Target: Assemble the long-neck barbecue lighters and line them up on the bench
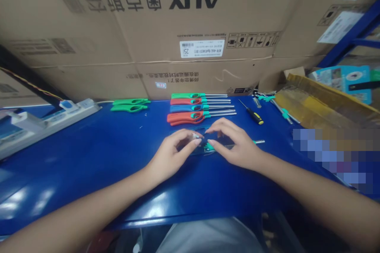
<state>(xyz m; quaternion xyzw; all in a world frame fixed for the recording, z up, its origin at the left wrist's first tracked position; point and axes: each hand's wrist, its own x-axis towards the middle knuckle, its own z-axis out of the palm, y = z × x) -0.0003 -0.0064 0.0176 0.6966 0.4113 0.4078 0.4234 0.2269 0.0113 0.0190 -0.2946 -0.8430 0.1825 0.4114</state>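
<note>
- thumb and fingers of the left hand (172,149), head view, pinch a small pale part (195,136); a slack pinch could drop it.
- right hand (239,144) half-curled, fingertips parted, grip unclear; nudging could shift the teal piece (209,148) beside its thumb, over the worktop (89,154).

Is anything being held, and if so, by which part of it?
The left grip appears to pinch a small whitish piece; by which part cannot be told. Whether the right grip holds anything is unclear.
</note>
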